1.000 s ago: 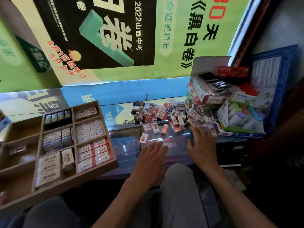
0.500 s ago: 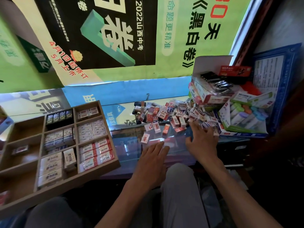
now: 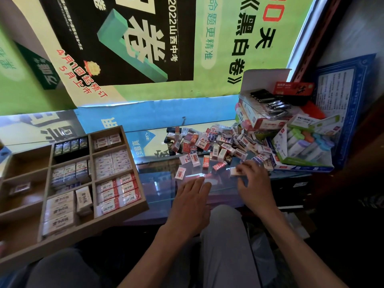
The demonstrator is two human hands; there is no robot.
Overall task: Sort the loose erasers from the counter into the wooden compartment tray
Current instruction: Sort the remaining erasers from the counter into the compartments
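A heap of loose erasers (image 3: 220, 142) in red, white and black wrappers lies on the glass counter (image 3: 158, 183). The wooden compartment tray (image 3: 137, 206) sits at the left, several of its sections filled with sorted erasers. My right hand (image 3: 252, 183) is at the near edge of the heap and pinches a white eraser (image 3: 235, 171) between thumb and fingers. Flat on the glass, fingers straight, my left hand (image 3: 192, 201) rests just below a single red-and-white eraser (image 3: 180, 173).
Open stationery boxes (image 3: 299, 148) are stacked at the right behind the heap, with a blue framed sheet (image 3: 349, 104) beside them. A large printed poster (image 3: 124, 48) covers the wall behind. My knees sit under the counter's front edge.
My right hand has drawn back from the heap toward me, now with a white eraser pinched in its fingers. My left hand has stayed flat on the glass.
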